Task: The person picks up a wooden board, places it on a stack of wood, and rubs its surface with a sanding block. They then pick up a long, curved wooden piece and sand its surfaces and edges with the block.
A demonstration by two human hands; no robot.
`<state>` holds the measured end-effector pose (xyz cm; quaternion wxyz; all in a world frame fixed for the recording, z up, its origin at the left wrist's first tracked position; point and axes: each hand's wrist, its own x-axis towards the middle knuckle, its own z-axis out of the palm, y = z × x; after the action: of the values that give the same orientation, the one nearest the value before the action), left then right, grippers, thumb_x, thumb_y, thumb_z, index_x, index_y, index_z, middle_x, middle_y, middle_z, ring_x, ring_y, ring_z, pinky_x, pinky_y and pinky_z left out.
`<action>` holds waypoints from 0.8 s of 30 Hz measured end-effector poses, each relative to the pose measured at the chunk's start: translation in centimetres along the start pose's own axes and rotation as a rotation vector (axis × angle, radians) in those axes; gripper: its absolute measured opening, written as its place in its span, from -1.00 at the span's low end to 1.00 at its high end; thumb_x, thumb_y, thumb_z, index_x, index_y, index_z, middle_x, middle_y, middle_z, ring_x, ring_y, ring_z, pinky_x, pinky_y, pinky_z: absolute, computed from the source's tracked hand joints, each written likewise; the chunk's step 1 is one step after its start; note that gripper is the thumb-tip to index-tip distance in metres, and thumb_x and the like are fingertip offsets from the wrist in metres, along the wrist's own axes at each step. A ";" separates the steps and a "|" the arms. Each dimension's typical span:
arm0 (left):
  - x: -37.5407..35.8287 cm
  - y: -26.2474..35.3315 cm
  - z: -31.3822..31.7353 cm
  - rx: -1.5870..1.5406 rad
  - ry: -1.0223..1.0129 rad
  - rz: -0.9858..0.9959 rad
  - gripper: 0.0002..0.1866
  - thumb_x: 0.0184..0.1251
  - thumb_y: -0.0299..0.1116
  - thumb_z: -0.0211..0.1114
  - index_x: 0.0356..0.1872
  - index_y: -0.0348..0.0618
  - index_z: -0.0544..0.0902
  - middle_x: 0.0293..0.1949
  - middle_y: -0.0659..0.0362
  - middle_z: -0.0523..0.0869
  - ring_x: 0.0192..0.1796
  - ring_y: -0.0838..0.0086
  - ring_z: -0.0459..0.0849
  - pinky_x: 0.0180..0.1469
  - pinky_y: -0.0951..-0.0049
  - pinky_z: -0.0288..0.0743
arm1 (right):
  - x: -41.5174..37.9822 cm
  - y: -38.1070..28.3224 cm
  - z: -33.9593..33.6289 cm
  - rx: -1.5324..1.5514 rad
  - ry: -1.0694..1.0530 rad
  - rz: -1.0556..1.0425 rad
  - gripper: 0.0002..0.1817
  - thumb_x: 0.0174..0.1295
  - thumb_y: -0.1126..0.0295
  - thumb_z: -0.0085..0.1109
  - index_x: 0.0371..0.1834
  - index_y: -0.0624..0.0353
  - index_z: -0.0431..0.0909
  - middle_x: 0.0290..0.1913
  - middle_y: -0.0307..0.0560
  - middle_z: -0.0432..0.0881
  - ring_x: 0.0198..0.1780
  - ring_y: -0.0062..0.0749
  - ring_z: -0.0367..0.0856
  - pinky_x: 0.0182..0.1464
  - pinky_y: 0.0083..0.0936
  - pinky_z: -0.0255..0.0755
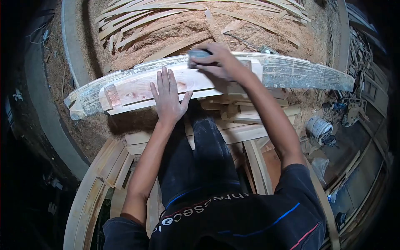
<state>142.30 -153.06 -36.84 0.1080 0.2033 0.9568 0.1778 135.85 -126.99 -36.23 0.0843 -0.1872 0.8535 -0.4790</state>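
Observation:
A pale wooden piece (137, 89) lies lengthwise on a long, worn plank (291, 73) that spans the view. My left hand (168, 96) rests flat on the pale piece near its middle, fingers spread and pointing away from me. Farther right, my right hand (218, 62) is wrapped round a small dark grey block (199, 54) at the far edge of the pale piece. The underside of the block is hidden, so its exact contact with the wood cannot be made out.
Thin wood strips (158, 8) and sawdust (175, 31) cover the ground beyond the plank. Stacked boards (246, 133) lie below it, around my legs. Curved wooden pieces (89, 196) stand at the lower left. A white bucket (318, 126) is at the right.

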 end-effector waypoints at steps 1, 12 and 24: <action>0.0 -0.1 -0.1 -0.002 -0.011 -0.003 0.03 0.42 0.16 0.26 0.65 -0.36 0.05 0.68 -0.22 0.01 0.71 -0.12 -0.05 0.60 -0.34 -0.25 | 0.9 0.0 1.2 -0.052 -0.006 -0.042 -0.71 0.31 0.27 0.40 0.10 -0.23 0.81 0.20 -0.02 0.68 0.21 -0.03 0.62 0.27 -0.18 0.48; 0.9 -7.8 -5.9 -0.003 -0.108 0.130 0.03 0.21 0.25 0.40 0.62 -0.08 0.27 0.60 -0.02 0.30 0.63 -0.01 0.23 0.62 -0.19 -0.03 | -3.6 1.7 -5.8 -0.129 -0.060 0.301 -0.58 0.41 0.17 0.32 0.27 0.05 0.69 0.23 0.09 0.69 0.27 -0.06 0.64 0.33 -0.17 0.51; 6.1 -10.9 -9.4 -0.049 -0.382 0.192 0.20 -0.31 0.34 0.64 0.41 -0.21 0.48 0.26 -0.09 0.61 0.33 -0.02 0.55 0.42 -0.03 0.36 | 3.6 -4.6 2.8 -0.194 -0.259 0.238 -0.03 0.22 -0.11 0.46 0.55 0.22 0.27 0.29 0.30 0.49 0.30 0.21 0.53 0.32 -0.13 0.45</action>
<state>130.35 -162.54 -33.27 0.2749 0.3209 0.8905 0.1686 134.54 -132.75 -33.69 0.2310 -0.1520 0.8937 -0.3533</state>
